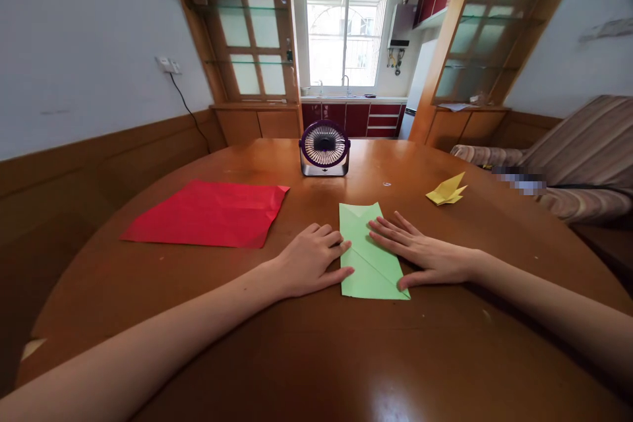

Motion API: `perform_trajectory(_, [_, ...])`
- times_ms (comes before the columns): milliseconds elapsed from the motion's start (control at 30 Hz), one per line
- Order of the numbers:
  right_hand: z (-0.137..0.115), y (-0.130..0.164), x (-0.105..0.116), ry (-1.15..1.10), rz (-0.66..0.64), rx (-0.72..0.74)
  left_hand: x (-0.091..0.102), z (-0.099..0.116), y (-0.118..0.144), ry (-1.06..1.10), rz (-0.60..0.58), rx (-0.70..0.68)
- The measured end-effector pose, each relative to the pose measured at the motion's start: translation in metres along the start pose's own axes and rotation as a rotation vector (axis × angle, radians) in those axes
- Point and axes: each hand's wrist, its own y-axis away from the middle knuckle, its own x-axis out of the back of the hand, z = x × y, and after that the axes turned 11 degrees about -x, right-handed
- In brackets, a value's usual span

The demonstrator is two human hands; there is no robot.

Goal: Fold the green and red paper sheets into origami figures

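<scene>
A light green sheet of paper (368, 267), folded to an upright rectangle with a diagonal crease across it, lies on the brown table (277, 356). My left hand (316, 260) rests along its left edge, thumb and index fingertips on the paper and the other fingers loosely bent. From the right, my right hand (420, 250) lies flat over the paper's right edge. Its fingers are spread and the thumb touches near the lower right corner. Neither hand grips the sheet.
A red sheet of paper (208, 214) lies to the left. A small purple fan (325, 148) stands at the table's far side. At the right sits a folded yellow paper piece (448, 191). A striped armchair (583, 145) stands beyond the right edge.
</scene>
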Motion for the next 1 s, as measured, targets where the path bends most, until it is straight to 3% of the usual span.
perform_trajectory(267, [-0.002, 0.007, 0.002, 0.022, -0.064, -0.023, -0.001, 0.000, 0.000, 0.001, 0.007, -0.002])
perform_trajectory(467, [0.000, 0.011, 0.006, -0.083, -0.094, -0.034, -0.002, -0.001, 0.001, 0.022, 0.026, -0.006])
perform_trajectory(533, [0.003, 0.012, 0.008, -0.173, -0.063, -0.085, -0.003, -0.002, 0.001, 0.037, 0.045, -0.014])
perform_trajectory(667, [0.008, 0.007, 0.008, -0.330, 0.134, -0.214, -0.006, -0.003, 0.002, 0.081, 0.101, -0.008])
perform_trajectory(867, [-0.006, -0.016, -0.002, -0.192, 0.231, -0.081, -0.009, -0.003, 0.005, 0.108, 0.154, 0.037])
perform_trajectory(1000, [-0.008, -0.032, -0.007, -0.108, 0.209, -0.009, -0.008, 0.000, 0.006, 0.081, 0.160, 0.074])
